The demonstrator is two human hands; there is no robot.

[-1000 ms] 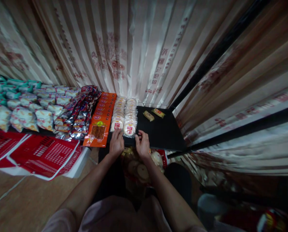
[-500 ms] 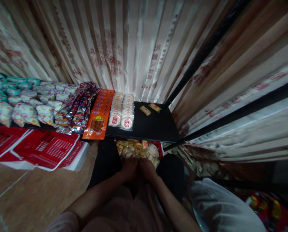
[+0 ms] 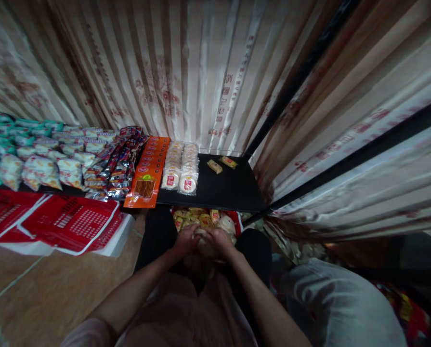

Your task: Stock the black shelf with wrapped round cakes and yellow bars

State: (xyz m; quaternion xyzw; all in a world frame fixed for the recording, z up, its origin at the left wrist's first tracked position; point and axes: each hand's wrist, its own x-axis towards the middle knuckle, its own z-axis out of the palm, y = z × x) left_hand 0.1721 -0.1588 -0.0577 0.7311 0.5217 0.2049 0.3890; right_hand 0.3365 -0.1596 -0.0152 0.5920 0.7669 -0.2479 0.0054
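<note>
- Red baskets (image 3: pixel 71 224), nested, at far left; print on them too small to read
- Snack bags (image 3: pixel 42 168), white and teal, in rows on the black shelf (image 3: pixel 229 193); labels illegible
- Orange packets (image 3: pixel 148 173), overlapped in one row; writing blurred
- Round cakes (image 3: pixel 181 168), clear-wrapped, red labels unreadable, two rows
- Left hand (image 3: pixel 186 241) and right hand (image 3: pixel 220 241), curled together round a pale cake (image 3: pixel 202 243) above the open bag (image 3: pixel 208 219) below the shelf
- Two small bars (image 3: pixel 222 165) at shelf's back
</note>
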